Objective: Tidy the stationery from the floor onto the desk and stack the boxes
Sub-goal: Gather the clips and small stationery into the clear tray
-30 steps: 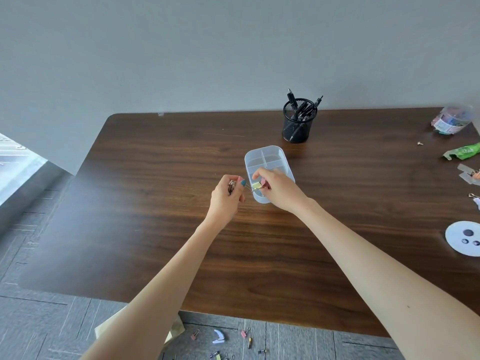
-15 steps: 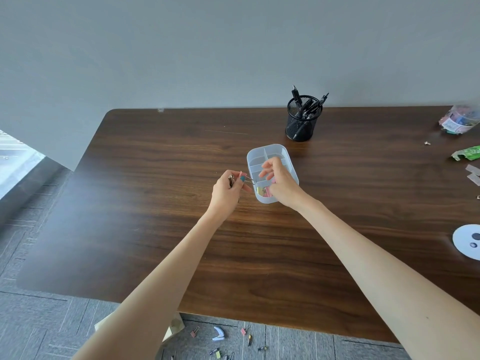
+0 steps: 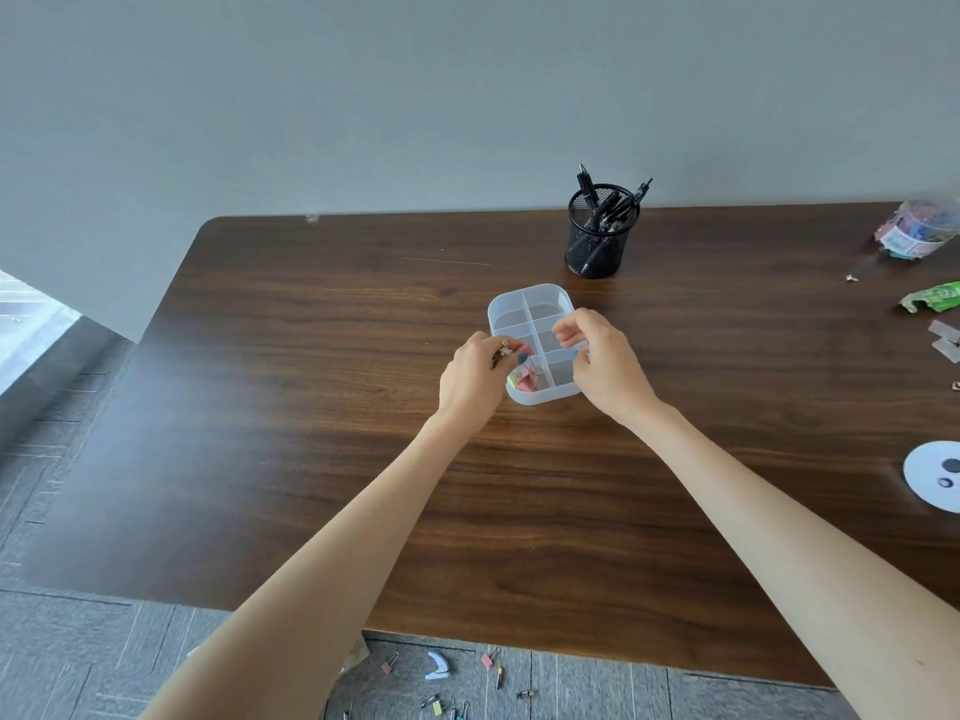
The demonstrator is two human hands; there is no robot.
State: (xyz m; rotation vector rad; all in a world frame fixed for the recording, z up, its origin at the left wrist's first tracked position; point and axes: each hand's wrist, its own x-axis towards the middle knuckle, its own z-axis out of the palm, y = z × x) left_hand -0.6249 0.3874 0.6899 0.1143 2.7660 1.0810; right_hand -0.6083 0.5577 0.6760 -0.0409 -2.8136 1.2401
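Left hand (image 3: 475, 374) grips several binder clips (image 3: 506, 350) over the divided box (image 3: 532, 309) mid-desk (image 3: 311, 407); right hand (image 3: 602, 361) hovers open, fingers curled, empty.

The desk (image 3: 322, 407) is dark wood-grain veneer, smooth, with a soft sheen. The box (image 3: 540, 304) is translucent frosted plastic, matt, with thin divider walls. The clips (image 3: 525, 379) in it look like coloured painted metal with bright wire handles. The pen cup (image 3: 595, 241) is black wire mesh, matt. The jar (image 3: 917, 228) is clear glossy plastic with a paper label. The wrapper (image 3: 932, 297) is crinkled glossy green film. The floor (image 3: 62, 646) is grey, matt and finely textured. The wall (image 3: 363, 96) is plain matt grey.
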